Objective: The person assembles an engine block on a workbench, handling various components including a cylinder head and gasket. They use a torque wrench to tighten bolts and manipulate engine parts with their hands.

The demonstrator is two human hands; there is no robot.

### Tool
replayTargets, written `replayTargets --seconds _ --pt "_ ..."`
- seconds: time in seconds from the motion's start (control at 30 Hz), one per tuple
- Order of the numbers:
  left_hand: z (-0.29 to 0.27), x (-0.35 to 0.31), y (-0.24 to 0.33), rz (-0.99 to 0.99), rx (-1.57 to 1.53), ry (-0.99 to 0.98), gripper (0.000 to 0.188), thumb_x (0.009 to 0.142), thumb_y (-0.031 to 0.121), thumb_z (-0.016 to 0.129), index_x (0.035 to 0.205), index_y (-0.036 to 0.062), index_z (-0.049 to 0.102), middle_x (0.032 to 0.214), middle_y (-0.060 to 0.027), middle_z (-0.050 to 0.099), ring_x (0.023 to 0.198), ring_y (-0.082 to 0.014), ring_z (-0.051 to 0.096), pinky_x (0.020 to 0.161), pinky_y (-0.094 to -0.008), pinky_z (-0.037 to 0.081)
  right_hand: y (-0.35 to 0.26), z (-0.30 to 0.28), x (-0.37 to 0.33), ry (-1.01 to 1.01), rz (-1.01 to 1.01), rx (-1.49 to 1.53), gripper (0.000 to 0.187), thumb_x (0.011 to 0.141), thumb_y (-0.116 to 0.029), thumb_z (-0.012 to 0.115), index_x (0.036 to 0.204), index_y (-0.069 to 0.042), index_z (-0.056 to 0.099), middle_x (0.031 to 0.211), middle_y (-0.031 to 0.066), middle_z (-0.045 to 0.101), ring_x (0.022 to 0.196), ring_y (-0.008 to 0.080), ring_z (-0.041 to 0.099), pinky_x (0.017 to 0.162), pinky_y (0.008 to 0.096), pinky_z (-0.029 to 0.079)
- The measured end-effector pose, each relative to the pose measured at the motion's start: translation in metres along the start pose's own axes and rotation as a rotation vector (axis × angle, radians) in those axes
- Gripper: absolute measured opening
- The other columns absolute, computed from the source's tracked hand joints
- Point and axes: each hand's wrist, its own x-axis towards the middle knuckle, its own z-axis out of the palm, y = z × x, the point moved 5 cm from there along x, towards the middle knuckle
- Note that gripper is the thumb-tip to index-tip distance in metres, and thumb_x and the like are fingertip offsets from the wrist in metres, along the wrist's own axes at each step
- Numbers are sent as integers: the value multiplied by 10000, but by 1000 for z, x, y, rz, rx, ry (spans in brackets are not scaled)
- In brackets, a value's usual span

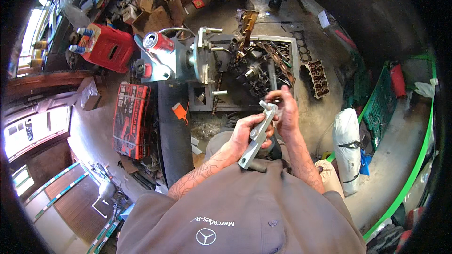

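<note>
My left hand (247,133) is wrapped round a flat grey metal arm (254,146) in front of my chest. This arm slants, with a hole at its lower end and a short round stub at its upper end. Beside that upper end, my right hand (286,115) has its fingers curled in a pinch; what lies between them is too small and blurred to name. Ahead and to the left is a grey stand head (201,60) with several metal rods sticking out. A red drink can (158,42) sits on top of the stand.
Greasy engine parts (256,73) lie in a metal-framed tray (295,49) on the floor. A cylinder head (315,79) rests to its right. Left are a red jerrycan (111,48) and a red-black box (131,121). A white wrapped roll (347,150) stands at right.
</note>
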Motion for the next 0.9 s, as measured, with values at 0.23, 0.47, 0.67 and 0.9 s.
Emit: replayTargets --seconds 0.23,0.47,0.67,0.9 --pt "12 14 -43 20 -108 58 325 907 328 459 1033 45 556 639 7 386 623 -137 391 494 -273 364 20 -28 8 -409 -121 85 499 946 -415 465 622 -43 533 638 25 518 532 81 446 493 218 351" --pt "-13 21 -77 136 657 562 362 931 450 423 874 118 558 733 6 553 566 -98 494 507 -229 384 29 -65 -11 -333 68 250 583 912 -501 478 556 -39 472 595 88 490 570 193 519 580 306 449" --pt "-30 -10 -97 19 561 495 157 870 141 488 1011 83 523 785 6 548 591 -71 444 487 -193 340 27 -82 -29 -311 113 30 538 908 -435 485 551 -33 487 558 84 511 475 184 526 427 289 401" --pt "-9 -8 -71 210 582 374 217 964 310 462 1036 106 464 701 -72 537 523 -109 462 452 -207 352 12 -92 -31 -326 -13 -185 595 925 -481 463 537 -32 509 535 44 496 479 119 454 477 256 368"
